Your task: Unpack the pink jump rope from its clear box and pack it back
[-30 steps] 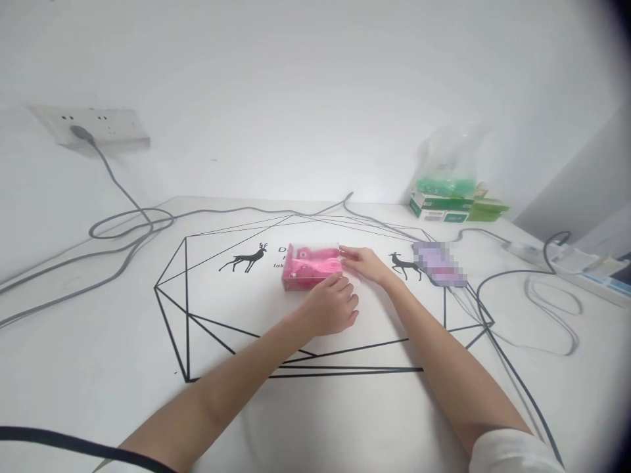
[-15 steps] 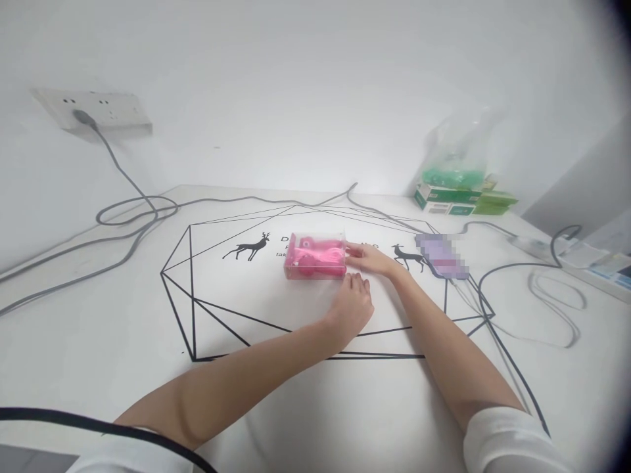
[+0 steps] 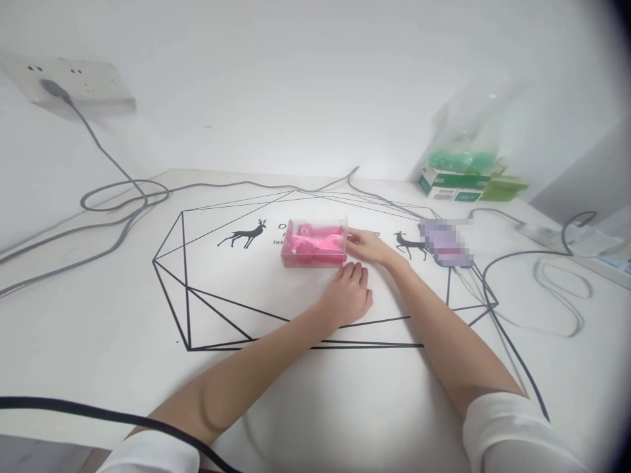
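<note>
A clear plastic box (image 3: 290, 257) lies on its side on the white table, with what looks like a pink skipping rope (image 3: 315, 244) inside. Handles and a bundled cord show through the plastic. At the box's right end, my right hand (image 3: 367, 246) has its fingers closed on the end edge, the fingertips partly hidden. My left hand (image 3: 348, 295) is closed, palm down, its curled fingertips at the near right corner of the box. A thin clear edge stands up at that end.
A blurred purple object (image 3: 446, 243) lies right of my hands with cables by it. A grey cable (image 3: 246, 184) crosses the table (image 3: 98, 355) at the back. Green-and-white boxes (image 3: 453, 184) and a clear bag (image 3: 463, 141) stand back right. A black cable (image 3: 98, 412) hangs near left.
My view has tipped slightly down and right, so the scene sits higher. My left hand has flattened a little beside the corner. The box stays in place.
</note>
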The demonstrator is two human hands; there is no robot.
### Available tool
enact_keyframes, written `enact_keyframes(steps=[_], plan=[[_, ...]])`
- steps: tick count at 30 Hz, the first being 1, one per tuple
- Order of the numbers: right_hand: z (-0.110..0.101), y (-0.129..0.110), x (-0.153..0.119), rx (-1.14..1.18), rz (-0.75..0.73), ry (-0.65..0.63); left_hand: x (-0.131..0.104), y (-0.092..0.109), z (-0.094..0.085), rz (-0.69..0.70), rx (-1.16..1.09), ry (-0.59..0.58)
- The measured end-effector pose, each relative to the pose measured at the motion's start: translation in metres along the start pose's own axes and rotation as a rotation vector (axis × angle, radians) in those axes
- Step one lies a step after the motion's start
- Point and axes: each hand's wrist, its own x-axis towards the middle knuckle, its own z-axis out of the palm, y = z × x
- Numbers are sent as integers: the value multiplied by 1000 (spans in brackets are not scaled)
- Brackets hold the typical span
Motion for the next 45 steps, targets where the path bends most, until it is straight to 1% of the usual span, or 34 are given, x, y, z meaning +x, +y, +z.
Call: enact_keyframes(steps=[4, 9, 12, 16, 22, 25, 28, 31, 36, 39, 42, 45], plan=[[0, -2, -3, 54, -46, -31, -5, -5, 4, 16, -52, 21], [-1, 3, -3, 60, 55, -49, -9, -10, 9, 23, -98, 47], [0, 10, -1, 63, 57, -60, -10, -11, 11, 16, -121, 57], [3, 13, 2, -14, 68, -61, -10, -9, 13, 6, -128, 49], [8, 14, 6, -16, 39, -72, -9, -9, 12, 3, -127, 45], [11, 20, 8, 4, -12, -59, -7, -9, 11, 4, -121, 53], [12, 24, 11, -1, -59, -75, -7, -8, 11, 8, -108, 68], [12, 20, 12, -5, -84, -85, -6, -8, 12, 13, -106, 84], [10, 9, 13, 75, -192, -144, -6, -8, 13, 19, -103, 98], [11, 9, 14, 67, -175, -124, -6, -8, 13, 20, -102, 92], [12, 12, 14, 68, -189, -104, -6, -8, 12, 19, -111, 80], [13, 16, 15, 67, -165, -91, -7, -8, 12, 12, -120, 81]])
